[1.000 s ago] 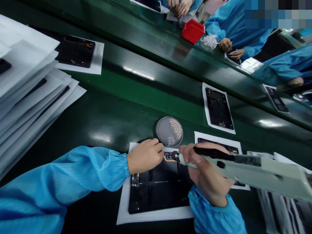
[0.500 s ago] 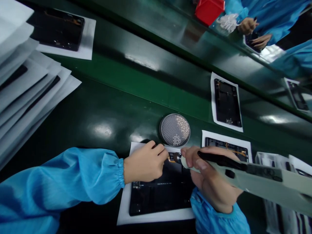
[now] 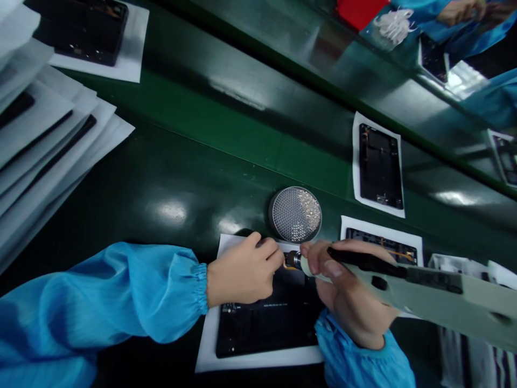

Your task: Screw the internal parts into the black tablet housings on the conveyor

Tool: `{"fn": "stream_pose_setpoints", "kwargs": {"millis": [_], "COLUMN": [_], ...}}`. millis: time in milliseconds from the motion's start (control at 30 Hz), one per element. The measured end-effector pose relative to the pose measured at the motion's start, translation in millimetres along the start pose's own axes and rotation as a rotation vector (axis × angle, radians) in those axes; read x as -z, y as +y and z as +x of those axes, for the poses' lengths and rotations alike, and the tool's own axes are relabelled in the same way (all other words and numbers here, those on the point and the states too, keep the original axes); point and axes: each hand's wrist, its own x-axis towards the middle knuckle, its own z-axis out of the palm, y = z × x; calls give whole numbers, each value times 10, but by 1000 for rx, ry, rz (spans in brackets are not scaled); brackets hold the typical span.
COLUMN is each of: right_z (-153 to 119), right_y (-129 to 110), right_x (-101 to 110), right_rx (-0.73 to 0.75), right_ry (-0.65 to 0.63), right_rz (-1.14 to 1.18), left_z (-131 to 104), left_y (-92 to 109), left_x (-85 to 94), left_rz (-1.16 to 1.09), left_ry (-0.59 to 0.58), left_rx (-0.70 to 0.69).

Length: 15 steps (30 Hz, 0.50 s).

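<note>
An opened black tablet (image 3: 266, 328) lies on a white foam sheet (image 3: 208, 339) in front of me. My right hand (image 3: 343, 285) is wrapped round a pale electric screwdriver (image 3: 440, 296), its tip down at the tablet's upper edge beside a small orange flex cable. My left hand (image 3: 246, 269) rests over the tablet's upper left part, fingers curled together close to the screwdriver tip; what they pinch, if anything, is hidden. Just beyond the hands stands a round dish (image 3: 295, 214) with a perforated top holding many tiny screws on its right side.
Foam sheets with dark panels are stacked at left (image 3: 52, 129) and lower right (image 3: 468, 345). Other tablets lie on the green bench, at upper left (image 3: 81, 27) and right (image 3: 379, 167). Across the bench are a co-worker's hands (image 3: 464, 11) and a red box (image 3: 359, 12).
My view has shifted slightly, so the dish and right-hand tablets appear farther right. Both hands stay at the tablet's upper edge with the screwdriver held there. The co-worker's hands have moved up.
</note>
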Motion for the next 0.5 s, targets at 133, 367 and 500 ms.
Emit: {"fn": "stream_pose_setpoints", "kwargs": {"millis": [133, 367, 500], "right_z": [-6, 50, 63], "right_y": [22, -11, -20], "right_x": [1, -6, -5], "right_rx": [-11, -18, -30], "right_ry": [11, 5, 0], "right_rz": [2, -12, -32], "left_z": [0, 19, 20], "left_y": [-2, -20, -24], "left_x": [13, 29, 31], "left_rz": [0, -13, -9], "left_ry": [-2, -10, 7], "left_rx": [0, 14, 17]}}
